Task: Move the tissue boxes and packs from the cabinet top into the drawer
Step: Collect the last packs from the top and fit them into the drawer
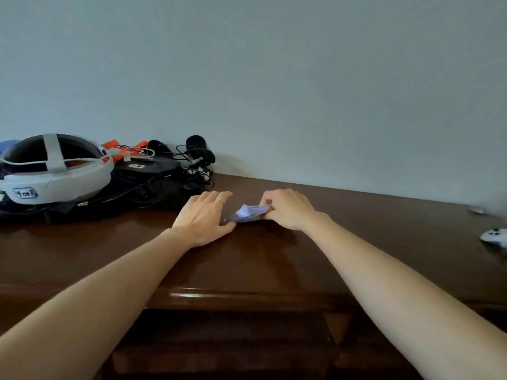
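A small crumpled tissue pack (248,213), pale blue-white with an orange end, lies on the dark wooden cabinet top (260,259). My right hand (288,208) is curled over its right end and grips it. My left hand (204,216) lies flat on the wood, fingers spread, thumb touching the pack's left end. Below the cabinet's front edge a dark drawer opening (219,344) shows between my forearms; its inside is too dark to make out.
At the back left sits a white headset (55,171) on a black bag (148,185) with tangled cables and orange parts. A white controller (495,238) and a small grey object (476,210) lie at the right edge. A plain wall stands behind.
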Tool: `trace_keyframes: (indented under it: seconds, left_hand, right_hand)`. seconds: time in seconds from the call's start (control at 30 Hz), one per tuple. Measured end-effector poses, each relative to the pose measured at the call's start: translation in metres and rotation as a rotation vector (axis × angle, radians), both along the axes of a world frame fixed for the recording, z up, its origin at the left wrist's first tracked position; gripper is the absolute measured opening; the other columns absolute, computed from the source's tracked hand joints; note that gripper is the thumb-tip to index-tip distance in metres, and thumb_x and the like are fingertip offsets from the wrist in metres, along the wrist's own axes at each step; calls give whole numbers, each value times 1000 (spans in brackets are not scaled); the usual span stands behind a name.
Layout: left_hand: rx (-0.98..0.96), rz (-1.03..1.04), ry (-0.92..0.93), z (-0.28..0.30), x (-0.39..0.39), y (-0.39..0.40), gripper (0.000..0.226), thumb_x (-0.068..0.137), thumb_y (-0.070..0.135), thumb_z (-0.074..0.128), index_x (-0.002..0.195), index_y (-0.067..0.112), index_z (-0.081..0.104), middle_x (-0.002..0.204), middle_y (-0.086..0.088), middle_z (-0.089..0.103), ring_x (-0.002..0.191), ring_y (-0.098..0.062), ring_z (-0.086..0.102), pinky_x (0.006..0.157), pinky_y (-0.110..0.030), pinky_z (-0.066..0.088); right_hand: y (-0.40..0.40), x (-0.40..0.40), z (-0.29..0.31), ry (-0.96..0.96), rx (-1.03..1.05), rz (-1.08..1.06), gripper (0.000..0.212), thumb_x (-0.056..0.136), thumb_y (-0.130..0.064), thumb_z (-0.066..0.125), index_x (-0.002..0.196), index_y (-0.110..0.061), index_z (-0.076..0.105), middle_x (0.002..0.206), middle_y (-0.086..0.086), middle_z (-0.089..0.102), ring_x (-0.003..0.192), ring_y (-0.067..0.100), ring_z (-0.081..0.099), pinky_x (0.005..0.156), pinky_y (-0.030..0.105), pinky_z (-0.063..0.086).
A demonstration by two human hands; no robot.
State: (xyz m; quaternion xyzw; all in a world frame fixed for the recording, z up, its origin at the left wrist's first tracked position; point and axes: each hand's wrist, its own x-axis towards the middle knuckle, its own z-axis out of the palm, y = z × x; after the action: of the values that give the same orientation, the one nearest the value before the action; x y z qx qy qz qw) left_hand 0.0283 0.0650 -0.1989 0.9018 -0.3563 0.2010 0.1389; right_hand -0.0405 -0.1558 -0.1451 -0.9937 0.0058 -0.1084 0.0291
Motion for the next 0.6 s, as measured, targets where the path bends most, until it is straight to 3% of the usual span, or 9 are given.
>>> trace_keyframes:
  seconds: [0.1, 0.17, 0.23, 0.3, 0.4, 0.47, 0.53, 0.6]
  left_hand:
    - [-111, -190, 114, -3, -68, -5, 36, 91, 48, 66, 119, 24, 65, 116, 7, 67, 109, -18, 60, 88, -32, 46]
    - [-235, -202, 139, -7, -108, 0, 21, 94, 40, 65, 100, 20, 71, 104, 8, 72, 96, -18, 66, 78, -32, 49]
    - [-301, -185, 108, -14, -148, 14, 21, 96, 28, 64, 112, 20, 74, 112, 7, 75, 101, -18, 66, 82, -35, 52]
    - [-312, -266, -39, -28, -191, 33, 38, 93, 15, 68, 129, 28, 69, 125, 13, 70, 112, -13, 63, 88, -32, 53]
    - [-299, -366, -195, -58, -244, 65, 47, 90, 14, 70, 135, 24, 65, 133, 6, 66, 118, -20, 62, 90, -35, 56]
    - [-231, -411, -259, -87, -266, 82, 44, 94, 19, 68, 138, 21, 63, 138, 2, 63, 121, -23, 61, 89, -38, 58]
    - [-170, -427, -270, -115, -279, 94, 46, 94, 15, 71, 139, 19, 61, 141, 0, 61, 123, -24, 60, 87, -40, 59]
    - [-169, -416, -247, -137, -286, 100, 52, 89, 9, 76, 138, 18, 62, 141, -2, 60, 124, -26, 59, 86, -40, 59]
  right_hand:
    - [12, -74, 4, -13, 142, 74, 9, 86, -42, 74, 90, -39, 66, 66, -24, 60, 71, 6, 58, 57, 28, 36]
    - [19, -123, -4, -97, 255, 115, 13, 83, -47, 77, 90, -38, 70, 60, -33, 58, 61, -1, 55, 56, 23, 36]
    - [27, -173, -18, -188, 359, 169, 23, 81, -50, 79, 99, -37, 73, 63, -28, 58, 61, 1, 56, 58, 23, 41]
    - [35, -219, -39, -231, 372, 241, 39, 80, -56, 78, 113, -39, 70, 64, -16, 56, 63, 8, 58, 65, 26, 47]
    - [45, -273, -84, -178, 494, 343, 49, 86, -66, 67, 129, -43, 61, 68, -8, 57, 62, 14, 59, 63, 20, 44]
    - [49, -294, -117, -202, 627, 330, 41, 93, -65, 59, 128, -43, 62, 76, -9, 62, 72, 13, 61, 67, 26, 48]
    - [53, -300, -150, -272, 638, 160, 45, 91, -68, 56, 129, -44, 59, 100, -17, 65, 101, 7, 58, 85, 31, 50]
    - [57, -299, -178, -94, 814, -26, 62, 84, -72, 58, 137, -40, 54, 128, -15, 61, 124, 7, 51, 104, 35, 45]
